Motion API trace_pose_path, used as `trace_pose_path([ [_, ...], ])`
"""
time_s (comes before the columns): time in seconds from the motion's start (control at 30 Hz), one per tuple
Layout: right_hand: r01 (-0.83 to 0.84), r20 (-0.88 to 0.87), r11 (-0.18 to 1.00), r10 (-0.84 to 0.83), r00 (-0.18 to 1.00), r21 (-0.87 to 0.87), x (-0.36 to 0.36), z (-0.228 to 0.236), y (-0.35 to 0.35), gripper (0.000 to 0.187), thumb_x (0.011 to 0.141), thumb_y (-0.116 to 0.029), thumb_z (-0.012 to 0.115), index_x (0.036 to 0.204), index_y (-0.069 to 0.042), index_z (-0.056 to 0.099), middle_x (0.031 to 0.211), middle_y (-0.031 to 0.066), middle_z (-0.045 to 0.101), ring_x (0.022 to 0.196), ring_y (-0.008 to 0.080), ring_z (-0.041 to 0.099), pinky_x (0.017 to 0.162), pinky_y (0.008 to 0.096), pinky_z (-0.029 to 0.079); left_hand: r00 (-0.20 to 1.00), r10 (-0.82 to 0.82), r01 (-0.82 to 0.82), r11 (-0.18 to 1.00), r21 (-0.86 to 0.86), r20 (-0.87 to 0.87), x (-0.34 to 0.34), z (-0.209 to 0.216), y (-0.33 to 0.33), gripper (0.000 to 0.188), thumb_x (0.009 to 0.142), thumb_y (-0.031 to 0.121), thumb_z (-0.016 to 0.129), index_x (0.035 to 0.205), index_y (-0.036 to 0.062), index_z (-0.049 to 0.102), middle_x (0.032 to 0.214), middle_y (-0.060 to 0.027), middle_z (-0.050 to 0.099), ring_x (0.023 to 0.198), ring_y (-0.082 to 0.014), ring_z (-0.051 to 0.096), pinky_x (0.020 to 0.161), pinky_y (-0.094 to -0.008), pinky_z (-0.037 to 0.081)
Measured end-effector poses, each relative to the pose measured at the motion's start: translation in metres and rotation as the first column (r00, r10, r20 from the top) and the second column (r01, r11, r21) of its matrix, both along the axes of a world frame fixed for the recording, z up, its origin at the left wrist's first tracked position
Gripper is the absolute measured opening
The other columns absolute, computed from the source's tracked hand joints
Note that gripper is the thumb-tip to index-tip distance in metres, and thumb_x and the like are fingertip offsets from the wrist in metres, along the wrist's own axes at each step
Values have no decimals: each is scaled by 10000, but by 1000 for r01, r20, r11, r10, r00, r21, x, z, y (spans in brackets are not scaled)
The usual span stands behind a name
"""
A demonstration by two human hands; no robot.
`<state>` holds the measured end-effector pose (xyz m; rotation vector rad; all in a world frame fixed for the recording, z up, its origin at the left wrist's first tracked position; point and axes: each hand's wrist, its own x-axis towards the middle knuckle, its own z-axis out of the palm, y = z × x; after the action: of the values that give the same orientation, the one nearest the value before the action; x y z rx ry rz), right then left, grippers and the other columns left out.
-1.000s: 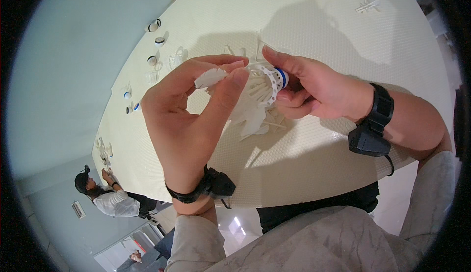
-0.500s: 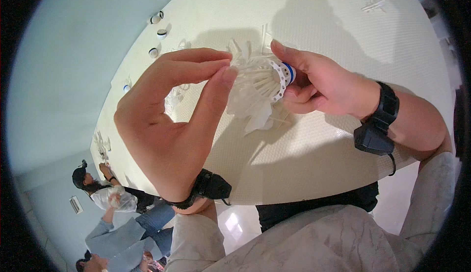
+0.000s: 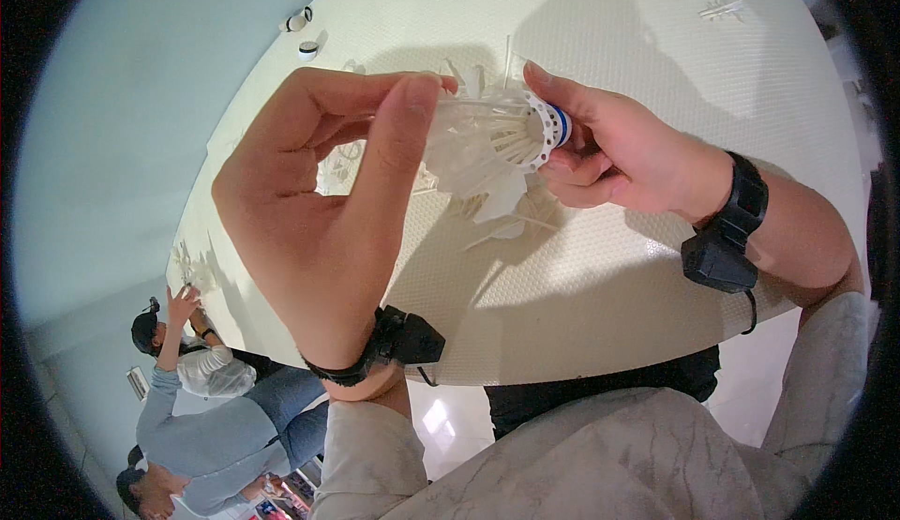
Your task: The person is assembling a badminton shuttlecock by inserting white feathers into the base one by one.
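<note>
A shuttlecock lies on its side in the air over the table, its white holed collar and blue-banded base toward the right. My right hand is closed round that base, thumb raised along the top. White feathers fan out leftward from the collar. With thumb and forefinger my left hand pinches the outer end of one feather, whose shaft runs straight to the collar. Loose white feathers lie on the table below, partly hidden by the shuttlecock and my hands.
The pale textured table has a curved edge. Small white-and-black caps sit near its far left edge. A few feather pieces lie at the far right. Two people stand at lower left; one person reaches toward a feather pile.
My left fingers have shifted slightly up and left, pinching one feather that now shows stretched straight. The shuttlecock has turned a little in my right hand. A person behind has raised an arm.
</note>
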<state>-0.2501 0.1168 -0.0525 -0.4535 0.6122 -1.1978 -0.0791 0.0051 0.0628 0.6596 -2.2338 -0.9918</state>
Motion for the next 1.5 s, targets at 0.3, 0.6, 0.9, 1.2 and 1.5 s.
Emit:
trace_pose_path([
  [0.3,-18,27,1000,18,999,5,1,-2,-1,660,1045,-629,497,723,-55,537,527,-73,279,405,48,239,374,219,178,995,-26,27,1000,-4,100,0,-1,-2,118,975,78,732,949,-35,707,922,-145,784,831,-120,719,760,-215,540],
  [0.6,-8,-53,1000,7,999,-7,1,0,-1,660,1037,-635,511,720,-57,545,524,-77,274,405,46,242,376,216,179,994,-29,30,1000,-8,101,0,-2,-2,133,987,99,731,937,-18,690,895,-113,776,807,-87,692,730,-194,512],
  [0.9,-45,18,999,45,999,-31,0,-1,-2,644,1076,-611,430,743,-75,556,509,-85,260,390,52,227,377,225,177,996,-41,34,996,85,74,-2,-4,-3,157,984,109,736,909,-15,674,876,-124,775,807,-97,699,737,-199,516],
  [1.2,-90,-69,996,90,994,1,-3,5,-2,662,1124,-583,229,674,-142,433,509,-86,225,421,71,189,400,247,181,996,-49,40,992,118,76,-2,-3,-1,161,974,103,730,890,-26,683,888,-161,785,808,-130,733,738,-228,550],
  [1.5,-87,-20,996,88,996,19,-2,3,-2,648,1113,-611,244,741,-129,467,533,-88,238,429,64,186,405,249,168,990,-43,42,999,10,133,1,2,0,161,952,95,745,847,-20,702,842,-119,786,774,-97,718,714,-220,535],
])
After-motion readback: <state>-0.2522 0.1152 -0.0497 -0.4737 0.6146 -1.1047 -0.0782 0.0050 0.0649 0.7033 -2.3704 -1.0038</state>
